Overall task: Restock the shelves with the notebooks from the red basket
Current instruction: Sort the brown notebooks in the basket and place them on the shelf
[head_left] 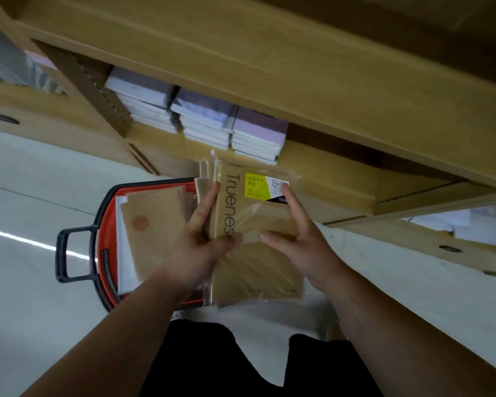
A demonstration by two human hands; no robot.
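A bundle of brown kraft notebooks (252, 213) in clear wrappers, the top one with a yellow label, is held above the floor in front of the shelf. My left hand (209, 239) grips the bundle's left edge, fingers curled round it. My right hand (298, 236) holds the right side, thumb on the cover and fingers along the edge. The red basket (109, 213) with a dark handle stands on the floor at the left and holds more brown notebooks (152, 224). The wooden shelf (335, 173) lies just beyond the bundle.
Three stacks of white and lilac notebooks (206, 121) fill the shelf's left part; bare board extends to their right. An upper shelf board (269, 67) overhangs. More white stock (464, 224) sits in a lower compartment at the right. The floor is pale grey.
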